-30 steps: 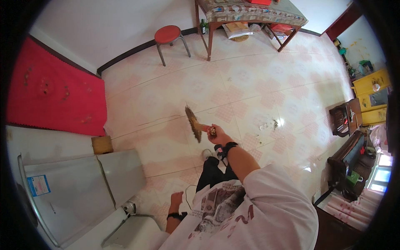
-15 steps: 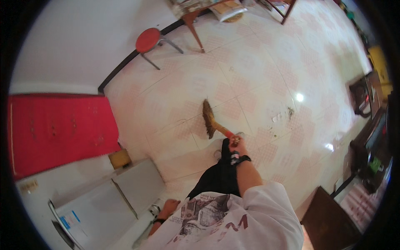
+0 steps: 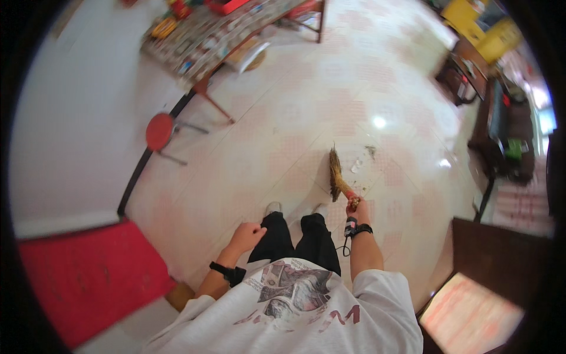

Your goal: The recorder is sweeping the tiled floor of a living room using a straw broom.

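My right hand (image 3: 356, 207) is closed round the handle end of a short straw broom (image 3: 335, 174). The broom's bristles reach the tiled floor, just left of a small pale scrap (image 3: 356, 166) and some scattered crumbs. A little farther off lies a small patch of dark greenish debris (image 3: 370, 151). In front of my body, over my left thigh, hangs my left hand (image 3: 248, 237) with its fingers curled in and nothing seen in them. Both wrists wear black bands.
A red stool (image 3: 160, 132) stands by the left wall, near a table with a patterned cover (image 3: 200, 50). A red-covered surface (image 3: 94, 277) is at the lower left. On the right are a dark wooden bench (image 3: 507, 135) and a seat with a pale cushion (image 3: 471, 310).
The view has shifted forward and turned. The broom has come closer to the floor debris. My left hand has risen from beside the white appliance to in front of my body.
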Available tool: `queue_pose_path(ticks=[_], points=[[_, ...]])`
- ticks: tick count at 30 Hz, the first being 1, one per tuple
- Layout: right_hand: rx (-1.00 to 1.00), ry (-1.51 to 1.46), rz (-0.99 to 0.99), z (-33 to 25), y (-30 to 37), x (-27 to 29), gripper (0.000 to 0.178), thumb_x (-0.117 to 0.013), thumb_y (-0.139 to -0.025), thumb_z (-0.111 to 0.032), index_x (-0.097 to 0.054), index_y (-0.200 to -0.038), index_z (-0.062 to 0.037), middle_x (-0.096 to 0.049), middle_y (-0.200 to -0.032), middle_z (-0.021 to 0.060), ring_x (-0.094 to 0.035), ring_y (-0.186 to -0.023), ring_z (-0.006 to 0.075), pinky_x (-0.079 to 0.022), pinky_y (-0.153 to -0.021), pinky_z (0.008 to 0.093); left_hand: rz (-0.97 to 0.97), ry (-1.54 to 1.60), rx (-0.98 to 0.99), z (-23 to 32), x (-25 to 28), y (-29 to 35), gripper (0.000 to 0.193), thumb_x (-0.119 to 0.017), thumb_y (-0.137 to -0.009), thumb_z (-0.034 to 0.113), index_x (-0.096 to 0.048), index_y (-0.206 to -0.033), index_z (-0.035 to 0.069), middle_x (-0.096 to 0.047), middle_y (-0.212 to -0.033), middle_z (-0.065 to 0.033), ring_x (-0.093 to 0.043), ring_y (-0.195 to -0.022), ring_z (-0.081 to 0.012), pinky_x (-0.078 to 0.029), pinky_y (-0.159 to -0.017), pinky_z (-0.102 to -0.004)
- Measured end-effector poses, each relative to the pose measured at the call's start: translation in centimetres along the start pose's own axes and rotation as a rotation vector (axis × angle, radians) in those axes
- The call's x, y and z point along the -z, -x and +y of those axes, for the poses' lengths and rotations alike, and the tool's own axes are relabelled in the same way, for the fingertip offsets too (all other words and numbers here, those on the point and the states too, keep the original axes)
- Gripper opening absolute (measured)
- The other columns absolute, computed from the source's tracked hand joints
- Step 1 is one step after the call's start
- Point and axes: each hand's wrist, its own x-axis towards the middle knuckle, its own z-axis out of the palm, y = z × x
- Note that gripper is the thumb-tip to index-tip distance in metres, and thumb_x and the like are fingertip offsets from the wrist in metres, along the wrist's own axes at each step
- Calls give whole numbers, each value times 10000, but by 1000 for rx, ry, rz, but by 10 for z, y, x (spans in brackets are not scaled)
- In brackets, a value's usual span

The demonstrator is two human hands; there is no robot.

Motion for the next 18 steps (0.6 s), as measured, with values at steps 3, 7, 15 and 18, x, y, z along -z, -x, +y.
queue_pose_path(ticks=[3, 7, 15, 18], points=[[110, -42, -8, 33, 32, -10, 195, -446, -802, -278, -480, -657, -151, -499, -578, -23, -495, -489, 110, -418, -417, 229, -156, -90, -59, 32, 44, -24, 292, -564, -750, 236, -525, -630, -28, -470, -540, -178, -429, -477, -299, -362, -479, -353], [189, -184, 47, 78, 90, 17, 219, -452, -802, -331, -482, -695, -142, -487, -568, -15, -490, -491, 115, -396, -412, 237, -193, 8, -320, 94, 107, -49, 223, -586, -732, 176, -526, -624, -9, -480, -542, -131, -427, -459, -240, -352, -451, -319], [263, -483, 279, 161, 230, 126, 260, -481, -792, -361, -492, -736, -107, -488, -546, 3, -505, -464, 124, -406, -420, 240, 129, 819, -1810, 285, 207, 14, 102, -559, -714, 141, -484, -672, 86, -449, -567, 11, -406, -451, -104, -314, -431, -235], [153, -675, 407, 217, 263, 182, 263, -447, -798, -340, -488, -731, -89, -489, -494, 12, -489, -419, 130, -409, -376, 260, -10, 1248, -2076, 331, 200, 60, 245, -534, -761, 249, -365, -626, 132, -388, -533, 69, -337, -416, -46, -262, -403, -207]])
